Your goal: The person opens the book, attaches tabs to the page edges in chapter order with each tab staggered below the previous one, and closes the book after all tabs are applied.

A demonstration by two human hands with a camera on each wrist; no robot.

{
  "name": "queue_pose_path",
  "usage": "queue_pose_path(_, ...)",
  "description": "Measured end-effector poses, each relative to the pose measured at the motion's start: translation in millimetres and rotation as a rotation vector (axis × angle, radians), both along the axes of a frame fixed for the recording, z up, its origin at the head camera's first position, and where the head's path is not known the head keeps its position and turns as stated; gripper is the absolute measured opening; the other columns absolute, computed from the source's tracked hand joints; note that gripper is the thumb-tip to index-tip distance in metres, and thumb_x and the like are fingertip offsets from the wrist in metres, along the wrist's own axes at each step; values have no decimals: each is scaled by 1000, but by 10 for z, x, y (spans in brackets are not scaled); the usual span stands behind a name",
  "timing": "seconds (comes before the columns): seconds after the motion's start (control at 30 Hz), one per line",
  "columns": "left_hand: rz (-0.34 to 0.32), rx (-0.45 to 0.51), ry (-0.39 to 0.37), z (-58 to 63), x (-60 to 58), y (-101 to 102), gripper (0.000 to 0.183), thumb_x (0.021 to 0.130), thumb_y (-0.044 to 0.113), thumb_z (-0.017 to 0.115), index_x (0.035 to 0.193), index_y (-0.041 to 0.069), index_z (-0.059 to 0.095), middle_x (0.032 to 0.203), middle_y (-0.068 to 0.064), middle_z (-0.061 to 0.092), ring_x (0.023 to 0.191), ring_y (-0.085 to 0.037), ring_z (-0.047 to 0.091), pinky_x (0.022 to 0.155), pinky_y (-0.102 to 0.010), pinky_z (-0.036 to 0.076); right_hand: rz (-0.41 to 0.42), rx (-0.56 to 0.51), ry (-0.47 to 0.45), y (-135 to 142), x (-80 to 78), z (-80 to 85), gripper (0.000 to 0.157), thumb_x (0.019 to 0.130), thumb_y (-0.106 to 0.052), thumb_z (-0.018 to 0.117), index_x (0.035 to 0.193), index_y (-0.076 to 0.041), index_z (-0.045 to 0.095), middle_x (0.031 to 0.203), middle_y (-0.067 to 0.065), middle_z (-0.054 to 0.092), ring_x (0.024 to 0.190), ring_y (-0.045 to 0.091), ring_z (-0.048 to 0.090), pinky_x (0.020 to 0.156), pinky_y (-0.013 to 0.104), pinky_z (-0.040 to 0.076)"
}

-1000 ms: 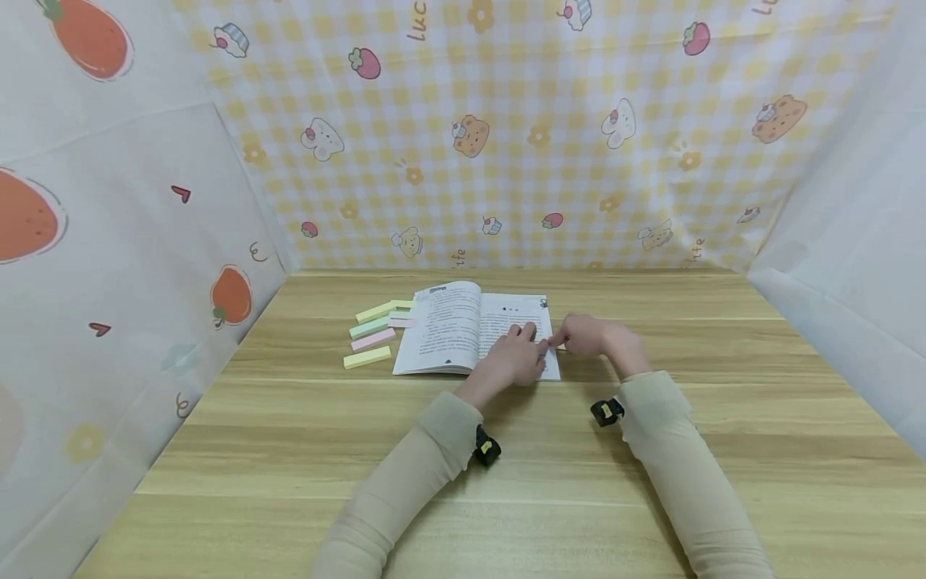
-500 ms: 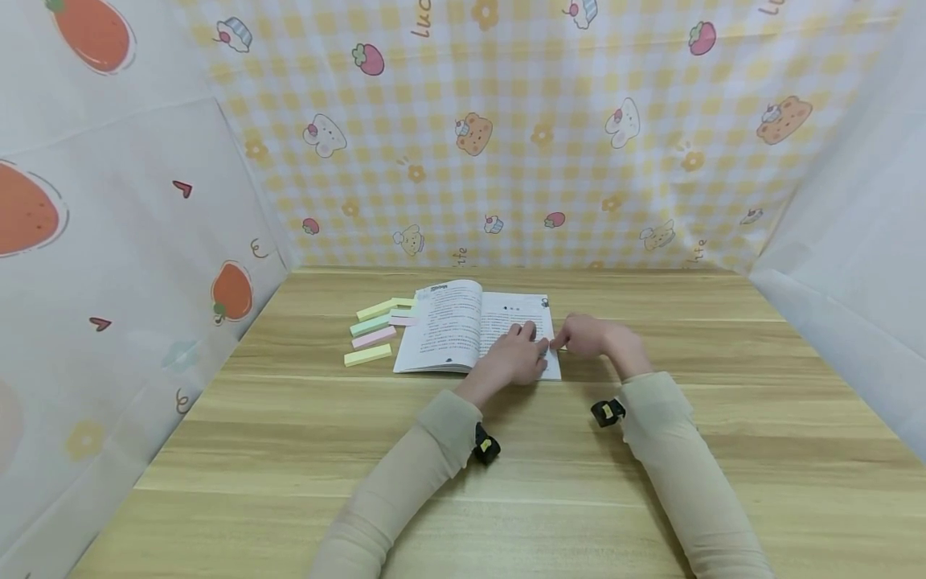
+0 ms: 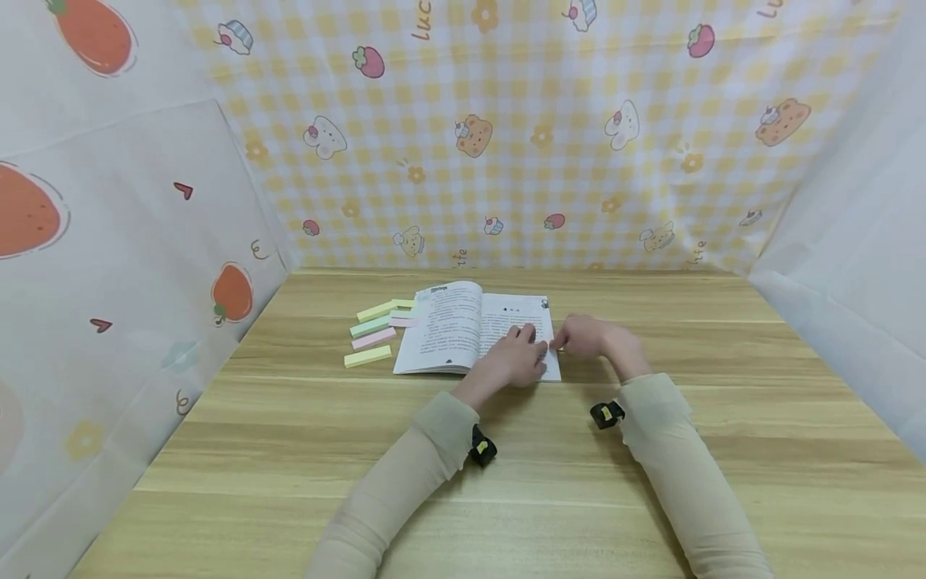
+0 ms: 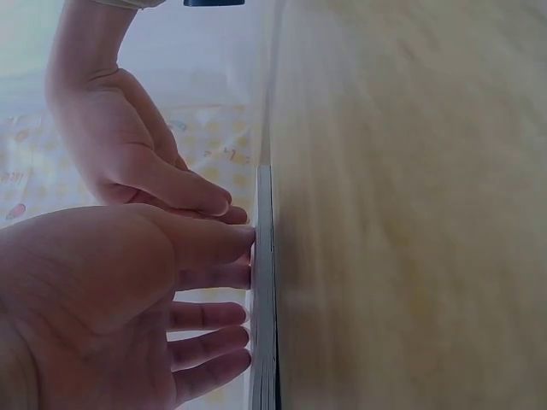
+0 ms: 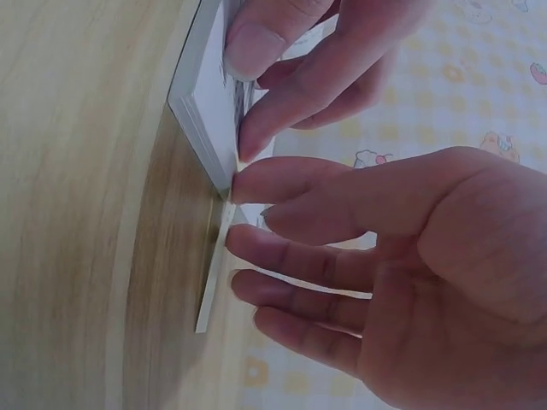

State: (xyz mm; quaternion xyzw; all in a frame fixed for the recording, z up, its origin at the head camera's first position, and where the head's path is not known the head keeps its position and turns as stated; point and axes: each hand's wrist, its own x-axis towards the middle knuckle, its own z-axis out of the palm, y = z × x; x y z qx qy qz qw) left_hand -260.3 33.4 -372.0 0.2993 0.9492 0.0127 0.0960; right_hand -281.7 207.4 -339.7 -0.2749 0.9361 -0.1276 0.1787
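A printed book lies spread flat on the table. My left hand rests on its right page, fingers extended, and the left wrist view shows those fingertips touching the paper. At the book's right edge is my right hand. Its index finger touches the page edge close to the left hand's index fingertip, with the thumb just beside it. Under the other right fingers, a thin pale strip projects from the book's edge over the table; its kind is hard to tell.
Left of the book lie several pads of sticky notes, including a green one, a pink one and a yellow one. Small tabs overlap the left page's edge. A patterned cloth hangs behind the wooden table.
Both hands keep nearly the same place on the book. The left forearm and wrist have shifted very slightly to the left; the book and sticky notes stay put.
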Motion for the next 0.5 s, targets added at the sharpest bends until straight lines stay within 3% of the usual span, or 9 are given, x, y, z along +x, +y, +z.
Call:
queue_pose_path(0.27, -29, 7, 25, -41, -25, -21, 49, 107, 35, 44, 154, 18, 46, 145, -10, 41, 127, -25, 42, 102, -36, 45, -47, -36, -25, 6, -18, -28, 30, 92, 4, 53, 117, 8, 70, 118, 24, 69, 92, 27, 66, 86, 41, 54)
queue_pose_path(0.37, -42, 16, 28, -51, -45, -35, 49, 106, 35, 47, 152, 18, 48, 143, -10, 42, 124, -24, 43, 100, -36, 46, -61, -42, -29, 10, -22, -27, 28, 95, 1, 55, 118, 8, 70, 119, 24, 69, 94, 28, 66, 86, 43, 53)
queue_pose_path(0.5, -54, 54, 21, -4, -43, -67, 40, 105, 33, 52, 141, 16, 59, 136, -9, 46, 117, -22, 45, 94, -35, 47, -64, -46, -2, 10, -22, -30, 28, 97, -4, 57, 120, 7, 69, 120, 24, 68, 110, 37, 64, 97, 50, 51)
